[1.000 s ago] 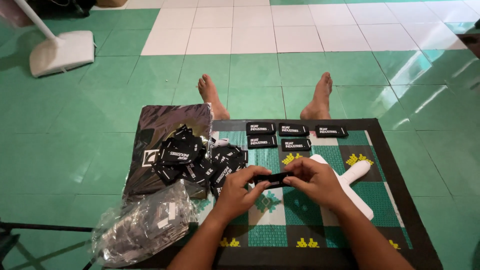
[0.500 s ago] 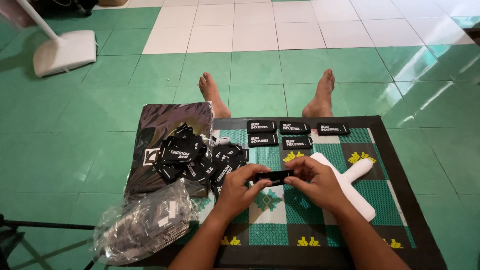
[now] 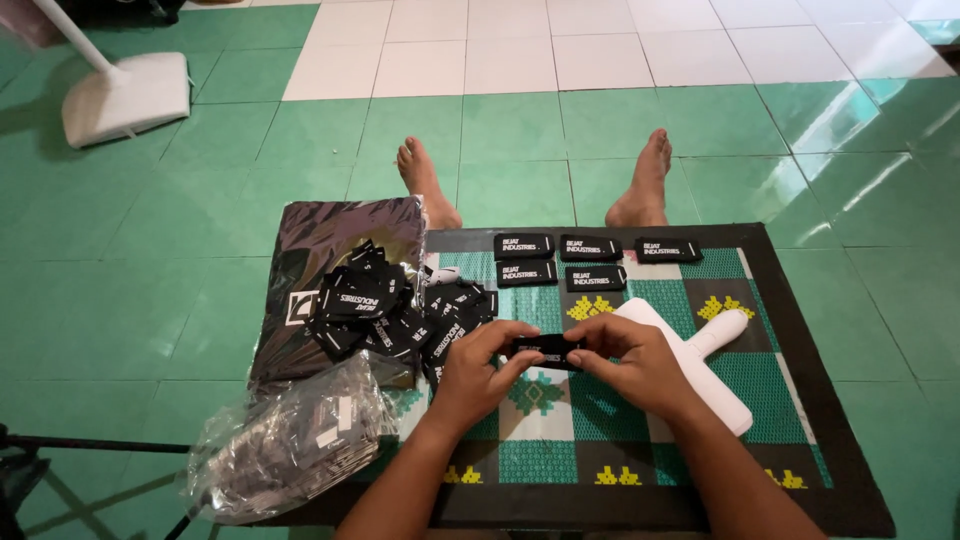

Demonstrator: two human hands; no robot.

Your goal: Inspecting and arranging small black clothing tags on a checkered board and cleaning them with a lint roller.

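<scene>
1. The person sits on the green tiled floor (image 3: 180, 250) with both bare feet stretched out ahead, a low tabletop covered by a green, black and white patterned mat (image 3: 780, 400) across the legs.
2. The left hand (image 3: 480, 365) and the right hand (image 3: 640, 362) are close together over the middle of the mat, each pinching one end of a small black rectangular fabric label with white lettering (image 3: 548, 348).
3. That label is held level between the fingertips, just above the mat, with the thumbs on its near edge.
4. Just left of the left hand lies a loose heap of matching black labels (image 3: 395, 315), resting partly on a dark glossy plastic bag (image 3: 340, 235) that lies flat on the tabletop's left part.
5. At the far edge of the mat, five labels lie flat in two rows (image 3: 585, 260), three behind and two in front, well apart from the hands.
6. A white flat paddle-shaped tool with a rounded handle (image 3: 705, 360) lies on the mat under and beside the right hand.
7. A crumpled clear plastic bag of dark pieces (image 3: 290, 440) sits at the near left corner.
8. A white fan base with a pole (image 3: 125, 95) stands on the floor at far left.
</scene>
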